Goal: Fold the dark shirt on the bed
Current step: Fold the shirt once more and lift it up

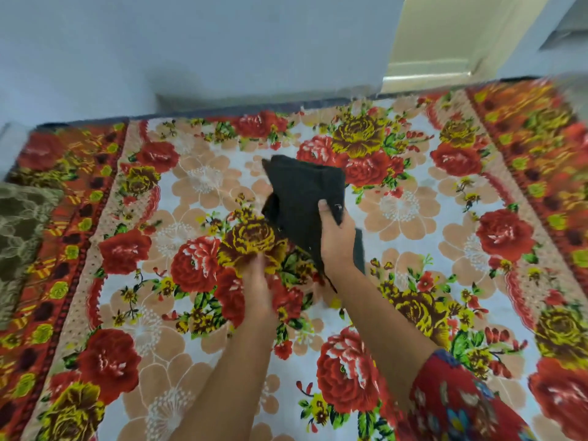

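Observation:
The dark shirt is a small, thick folded bundle lifted above the middle of the bed, which is covered by a bright floral sheet. My right hand grips the bundle's lower right side, thumb on top of the fabric, with a strip of cloth hanging down behind the wrist. My left hand is blurred, just below and left of the bundle. It is apart from the shirt and holds nothing that I can see.
A brownish lace-patterned cloth lies at the bed's left edge. A pale wall runs along the far side of the bed, with a cream door frame at the back right.

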